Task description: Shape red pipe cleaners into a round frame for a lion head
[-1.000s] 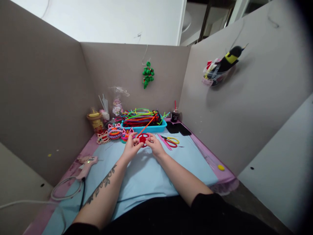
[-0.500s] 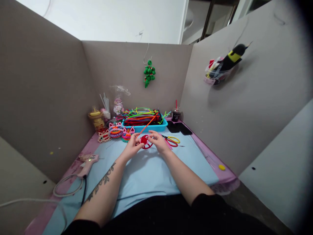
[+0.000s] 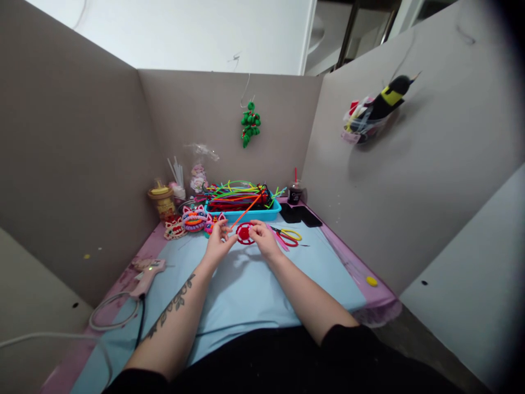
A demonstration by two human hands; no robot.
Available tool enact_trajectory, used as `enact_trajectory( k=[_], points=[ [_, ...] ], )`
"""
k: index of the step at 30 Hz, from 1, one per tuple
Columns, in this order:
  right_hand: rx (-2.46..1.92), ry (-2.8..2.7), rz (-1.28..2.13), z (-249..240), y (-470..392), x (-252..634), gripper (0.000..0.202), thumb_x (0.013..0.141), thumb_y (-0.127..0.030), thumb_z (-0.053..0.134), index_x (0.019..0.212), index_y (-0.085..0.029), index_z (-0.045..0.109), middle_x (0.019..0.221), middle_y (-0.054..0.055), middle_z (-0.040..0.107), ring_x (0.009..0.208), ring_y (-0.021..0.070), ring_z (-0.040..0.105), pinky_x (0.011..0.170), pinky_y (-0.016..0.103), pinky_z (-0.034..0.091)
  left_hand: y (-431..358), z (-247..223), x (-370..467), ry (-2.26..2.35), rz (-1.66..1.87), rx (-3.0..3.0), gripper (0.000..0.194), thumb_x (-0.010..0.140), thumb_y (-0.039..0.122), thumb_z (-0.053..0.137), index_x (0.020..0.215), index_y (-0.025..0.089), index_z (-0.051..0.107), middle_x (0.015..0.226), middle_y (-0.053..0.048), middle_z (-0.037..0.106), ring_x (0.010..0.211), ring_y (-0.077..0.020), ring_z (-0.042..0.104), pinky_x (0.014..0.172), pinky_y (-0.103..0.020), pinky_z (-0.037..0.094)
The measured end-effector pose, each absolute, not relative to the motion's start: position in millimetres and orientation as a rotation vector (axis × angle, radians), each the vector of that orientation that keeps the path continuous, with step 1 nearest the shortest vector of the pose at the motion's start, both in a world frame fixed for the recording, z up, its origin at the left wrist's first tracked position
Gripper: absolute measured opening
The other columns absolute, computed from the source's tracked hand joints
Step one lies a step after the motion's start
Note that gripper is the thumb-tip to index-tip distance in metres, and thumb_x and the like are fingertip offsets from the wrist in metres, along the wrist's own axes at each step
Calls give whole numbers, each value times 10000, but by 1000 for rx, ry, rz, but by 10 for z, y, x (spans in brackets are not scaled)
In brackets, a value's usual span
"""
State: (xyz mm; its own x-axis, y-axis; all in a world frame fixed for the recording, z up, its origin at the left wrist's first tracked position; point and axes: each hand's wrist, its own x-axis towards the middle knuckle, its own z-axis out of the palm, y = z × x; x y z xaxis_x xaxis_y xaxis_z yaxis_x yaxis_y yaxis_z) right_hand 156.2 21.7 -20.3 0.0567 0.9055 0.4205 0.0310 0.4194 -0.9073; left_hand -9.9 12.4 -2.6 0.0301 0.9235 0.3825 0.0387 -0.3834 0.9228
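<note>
A round red piece (image 3: 245, 233), seemingly of fuzzy pipe cleaner, has a solid red centre, a paler ring and a dark red rim. My right hand (image 3: 263, 237) pinches its right edge. My left hand (image 3: 219, 239) is open beside the left edge, fingers apart and thumb close to the rim; whether the thumb touches cannot be made out. An orange pipe cleaner (image 3: 246, 212) slants down from the tray to just behind the red piece. Scissors (image 3: 293, 235) with yellow and red handles lie right of my right hand, by some pink strips (image 3: 282, 242).
A blue tray (image 3: 246, 215) full of coloured pipe cleaners stands at the back. Left of it sit several lion-like fuzzy heads (image 3: 194, 219). A pink glue gun (image 3: 147, 276) with its cord lies at left. Two dark phones (image 3: 299, 214) and a drink cup (image 3: 295, 192) are back right.
My left hand has let go of the red piece, moved slightly left and spread its fingers. The piece has turned to show its round face, still in my right hand.
</note>
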Motion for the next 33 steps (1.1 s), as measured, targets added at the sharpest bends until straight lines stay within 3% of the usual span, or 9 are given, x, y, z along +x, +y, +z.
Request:
enact_trajectory(
  k=[3, 8, 12, 22, 29, 33],
  points=[
    [-928, -1200, 823, -237, 230, 1503, 276, 683, -465, 633, 630, -193, 622, 1129, 70, 562, 1107, 227, 481, 972, 337, 315, 128, -66, -72, 990, 1360, 1488, 704, 647, 354, 701, 1243, 136, 397, 674, 3, 611, 534, -90, 513, 520, -209, 391],
    [-859, -1169, 960, -241, 200, 1418, 277, 643, -463, 670, 614, -191, 627, 1120, 60, 586, 1106, 245, 480, 986, 357, 291, 71, -53, 0, 971, 1421, 1401, 904, 593, 328, 754, 1354, 160, 296, 677, 14, 623, 520, -86, 527, 501, -198, 376],
    [-888, -1165, 956, -209, 133, 1383, 241, 632, -432, 685, 609, -200, 625, 1089, 44, 591, 1082, 243, 485, 978, 361, 295, 35, -15, 15, 953, 1394, 1396, 868, 616, 323, 740, 1346, 145, 305, 570, 58, 569, 492, -78, 511, 499, -185, 352],
    [-885, -1095, 1080, -187, 126, 1390, 230, 579, -392, 719, 549, -184, 625, 1112, 59, 558, 1051, 244, 504, 920, 348, 340, 54, -8, 0, 982, 1390, 1436, 787, 604, 327, 736, 1267, 143, 355, 542, 74, 546, 448, -68, 476, 482, -183, 333],
    [-932, -1087, 1005, -220, 132, 1362, 212, 607, -384, 702, 578, -187, 629, 1079, 66, 585, 1067, 249, 497, 980, 383, 296, 40, -23, 12, 987, 1344, 1471, 833, 618, 310, 724, 1314, 145, 295, 544, 82, 526, 490, -76, 487, 528, -198, 355],
    [-969, -1173, 922, -193, 112, 1402, 207, 677, -397, 646, 672, -190, 649, 1083, 78, 579, 1080, 251, 496, 961, 402, 332, 43, -5, -7, 1006, 1345, 1390, 827, 598, 343, 737, 1287, 154, 321, 515, 94, 498, 457, -76, 475, 486, -185, 323]
  ],
)
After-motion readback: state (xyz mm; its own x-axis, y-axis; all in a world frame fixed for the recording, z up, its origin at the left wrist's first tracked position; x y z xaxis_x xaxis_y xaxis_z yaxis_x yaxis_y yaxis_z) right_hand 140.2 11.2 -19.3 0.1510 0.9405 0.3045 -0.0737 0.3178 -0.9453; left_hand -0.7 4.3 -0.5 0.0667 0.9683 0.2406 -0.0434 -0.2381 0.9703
